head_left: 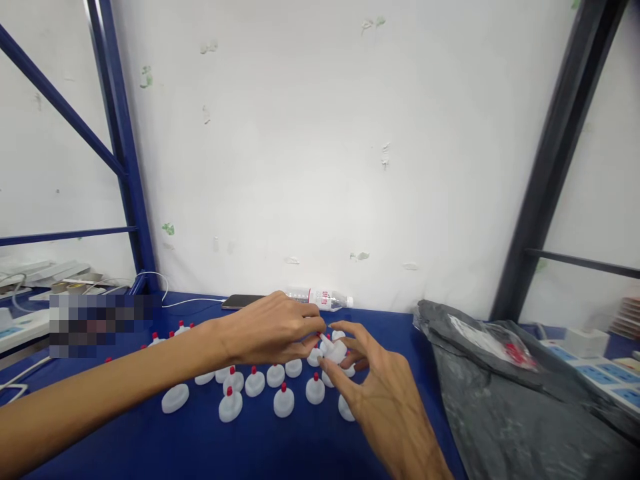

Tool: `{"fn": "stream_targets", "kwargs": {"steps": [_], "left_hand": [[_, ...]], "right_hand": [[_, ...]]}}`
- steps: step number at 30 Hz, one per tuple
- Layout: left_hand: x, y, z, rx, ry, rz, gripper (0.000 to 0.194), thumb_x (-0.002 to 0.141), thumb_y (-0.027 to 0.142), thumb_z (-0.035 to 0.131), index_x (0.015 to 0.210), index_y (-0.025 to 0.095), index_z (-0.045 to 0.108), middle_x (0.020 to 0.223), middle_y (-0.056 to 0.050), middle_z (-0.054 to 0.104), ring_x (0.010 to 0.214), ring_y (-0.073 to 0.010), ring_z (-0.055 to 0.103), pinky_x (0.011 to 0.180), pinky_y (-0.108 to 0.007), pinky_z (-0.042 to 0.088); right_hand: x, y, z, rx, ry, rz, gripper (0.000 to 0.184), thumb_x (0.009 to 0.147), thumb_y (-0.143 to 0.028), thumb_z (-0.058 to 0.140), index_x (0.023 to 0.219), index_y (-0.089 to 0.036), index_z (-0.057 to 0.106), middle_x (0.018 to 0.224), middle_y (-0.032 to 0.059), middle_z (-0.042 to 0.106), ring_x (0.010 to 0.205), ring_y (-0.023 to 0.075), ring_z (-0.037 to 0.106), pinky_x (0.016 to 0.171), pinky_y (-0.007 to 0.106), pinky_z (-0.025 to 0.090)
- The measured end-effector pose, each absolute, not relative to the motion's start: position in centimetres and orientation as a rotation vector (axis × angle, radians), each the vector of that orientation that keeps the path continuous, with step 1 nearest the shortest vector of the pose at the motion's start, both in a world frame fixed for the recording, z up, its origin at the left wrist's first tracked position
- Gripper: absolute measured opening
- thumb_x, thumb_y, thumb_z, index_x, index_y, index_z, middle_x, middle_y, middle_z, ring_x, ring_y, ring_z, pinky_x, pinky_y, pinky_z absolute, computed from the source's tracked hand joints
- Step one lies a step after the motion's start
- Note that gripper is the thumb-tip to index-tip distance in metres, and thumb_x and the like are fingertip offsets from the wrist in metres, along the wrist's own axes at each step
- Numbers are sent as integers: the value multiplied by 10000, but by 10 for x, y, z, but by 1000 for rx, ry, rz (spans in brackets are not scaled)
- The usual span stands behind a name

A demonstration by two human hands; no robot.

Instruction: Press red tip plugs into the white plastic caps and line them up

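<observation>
My right hand (385,383) holds a small white round nozzle-topped piece (336,351) between thumb and fingers, tilted so that its narrow spout points up and left. My left hand (280,327) reaches across from the left, with thumb and fingertips pinched at the spout's tip. A bit of red shows there, like the red caps on the other pieces; the fingers mostly cover it. Around and below both hands stand several like pieces with red caps, such as one white piece (283,403) in front. A white piece (175,399) without a visible red cap lies at the left.
Behind my hands, a clear plastic bottle (325,299) lies by the wall, beside a dark phone (242,302) with a white cable. Grey plastic bags (500,400) cover the right side of the blue table (240,447). Blue posts (125,160) rise at the left.
</observation>
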State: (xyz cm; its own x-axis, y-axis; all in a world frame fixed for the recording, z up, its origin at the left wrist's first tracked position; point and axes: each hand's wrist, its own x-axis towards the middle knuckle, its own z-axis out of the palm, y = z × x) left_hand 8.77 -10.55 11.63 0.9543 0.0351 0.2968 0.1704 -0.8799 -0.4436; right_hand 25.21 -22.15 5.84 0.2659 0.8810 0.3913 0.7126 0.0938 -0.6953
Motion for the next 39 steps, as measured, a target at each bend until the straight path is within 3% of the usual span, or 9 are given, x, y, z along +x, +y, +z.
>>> {"fn": "stream_targets", "kwargs": {"steps": [6, 10, 14, 22, 29, 34, 39], "left_hand": [[89, -108, 119, -2483, -78, -287, 69, 897, 138, 524, 923, 197, 550, 848, -2, 629, 583, -142, 547, 426, -324, 325], [92, -117, 121, -2301, 68, -222, 151, 884, 26, 477, 901, 155, 553, 770, -28, 584, 596, -168, 536, 387, -331, 334], [91, -123, 120, -2265, 92, -197, 133, 898, 32, 476, 893, 135, 560, 729, -29, 573, 587, -179, 553, 400, -322, 379], [91, -126, 129, -2456, 23, -261, 302, 829, -11, 502, 1067, 170, 545, 983, -41, 653, 574, -152, 540, 400, -319, 320], [92, -118, 130, -2641, -21, -311, 406, 840, -4, 520, 1158, 248, 524, 1071, 0, 618, 536, -102, 474, 468, -287, 342], [95, -119, 129, -2725, -26, -380, 171, 983, 171, 450, 1107, 237, 547, 997, 5, 600, 592, -113, 508, 502, -285, 387], [117, -123, 123, -2576, -64, -263, 191, 818, 38, 603, 931, 187, 568, 889, -18, 592, 681, -168, 551, 435, -323, 333]], "right_hand": [[253, -221, 59, -1679, -1477, 255, 396, 797, -365, 667, 1186, -366, 592, 827, -59, 719, 785, 190, 665, 709, 294, 451], [250, -223, 64, -1681, -1486, 340, 449, 786, -349, 649, 1227, -352, 564, 657, -67, 673, 650, 192, 650, 614, 278, 437], [249, -227, 67, -1581, -1479, 446, 471, 792, -331, 615, 1256, -335, 533, 512, -98, 591, 524, 167, 582, 590, 268, 428], [254, -234, 69, -1427, -1340, 602, 476, 829, -404, 601, 1278, -292, 490, 525, -105, 499, 491, 124, 423, 498, 227, 343], [256, -235, 68, -1388, -1338, 615, 473, 861, -422, 580, 1297, -268, 478, 559, -91, 548, 567, 135, 511, 581, 237, 416], [265, -232, 64, -1419, -1354, 493, 434, 892, -513, 521, 1266, -293, 500, 642, -63, 622, 655, 167, 619, 630, 269, 471], [279, -237, 68, -1629, -1141, 69, 403, 871, -583, 515, 1176, -322, 562, 928, -11, 726, 773, 196, 684, 673, 313, 501]]}}
